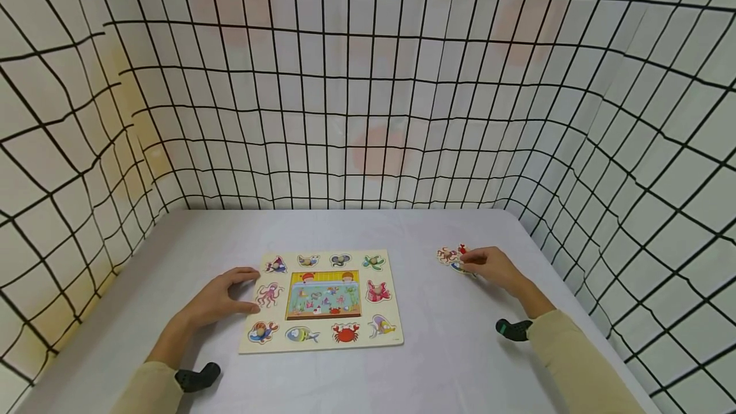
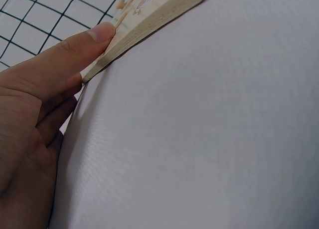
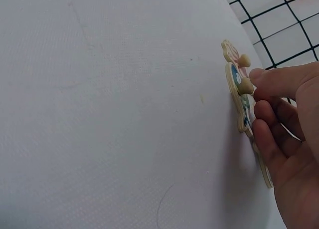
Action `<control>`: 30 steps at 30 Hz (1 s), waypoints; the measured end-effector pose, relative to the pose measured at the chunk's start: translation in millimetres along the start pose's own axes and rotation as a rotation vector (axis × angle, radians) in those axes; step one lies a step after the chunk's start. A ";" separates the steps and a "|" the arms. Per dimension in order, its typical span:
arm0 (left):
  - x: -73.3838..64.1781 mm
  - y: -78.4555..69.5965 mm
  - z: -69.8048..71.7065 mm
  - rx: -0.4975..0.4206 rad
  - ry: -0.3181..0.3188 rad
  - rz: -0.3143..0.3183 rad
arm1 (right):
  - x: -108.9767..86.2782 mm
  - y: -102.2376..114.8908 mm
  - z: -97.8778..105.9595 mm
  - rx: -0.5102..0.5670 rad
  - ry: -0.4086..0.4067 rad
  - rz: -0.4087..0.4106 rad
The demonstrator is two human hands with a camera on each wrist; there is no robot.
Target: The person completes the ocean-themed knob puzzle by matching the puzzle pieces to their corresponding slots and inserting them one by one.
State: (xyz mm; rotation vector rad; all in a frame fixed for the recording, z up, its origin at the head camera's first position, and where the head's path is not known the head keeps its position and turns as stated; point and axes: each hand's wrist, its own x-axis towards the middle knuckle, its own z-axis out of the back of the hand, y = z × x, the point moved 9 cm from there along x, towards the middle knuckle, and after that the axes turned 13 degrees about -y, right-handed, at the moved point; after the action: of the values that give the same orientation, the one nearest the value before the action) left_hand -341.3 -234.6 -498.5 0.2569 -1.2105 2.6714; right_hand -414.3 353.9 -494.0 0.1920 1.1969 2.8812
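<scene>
A wooden peg puzzle board with sea-animal shapes lies on the white table. My left hand rests along its left side, thumb and fingers spread apart. In the left wrist view the thumb touches the board's edge. My right hand is over a small group of loose pieces: an octopus piece, a red crab piece and a blue fish piece. Its thumb and fingertips are right at a wooden knob; I cannot tell whether they pinch it.
Black wire grid panels with white cloth behind stand around the table's back and sides. Several shapes on the board carry knobs, among them the starfish. Dark wrist cameras are strapped below both hands.
</scene>
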 end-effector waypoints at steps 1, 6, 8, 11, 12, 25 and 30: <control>0.0 0.0 0.0 0.000 0.000 0.000 | 0.0 0.3 -0.6 -0.009 0.000 0.002; 0.5 0.6 0.3 0.001 -0.004 -0.002 | 0.4 2.8 -5.4 -0.076 -0.003 0.018; 0.4 0.9 0.5 0.003 -0.006 -0.002 | 1.5 4.4 -7.7 -0.103 -0.007 0.042; -0.1 0.5 0.6 0.008 -0.005 -0.001 | 2.1 7.6 -10.1 -0.141 -0.016 0.088; -0.2 0.2 0.7 0.009 -0.004 -0.001 | 2.1 8.3 -10.5 -0.151 -0.019 0.100; 0.0 -1.0 1.5 0.005 -0.007 -0.002 | 3.3 13.0 -10.5 -0.198 -0.038 0.159; 0.0 -0.5 0.2 -0.001 -0.004 0.006 | 3.9 13.3 -9.5 -0.192 -0.037 0.153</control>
State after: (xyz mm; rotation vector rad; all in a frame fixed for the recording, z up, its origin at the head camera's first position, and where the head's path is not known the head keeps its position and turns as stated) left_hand -341.2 -234.4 -498.0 0.2594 -1.2150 2.6766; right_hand -418.8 338.0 -490.9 0.3454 0.9306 3.0845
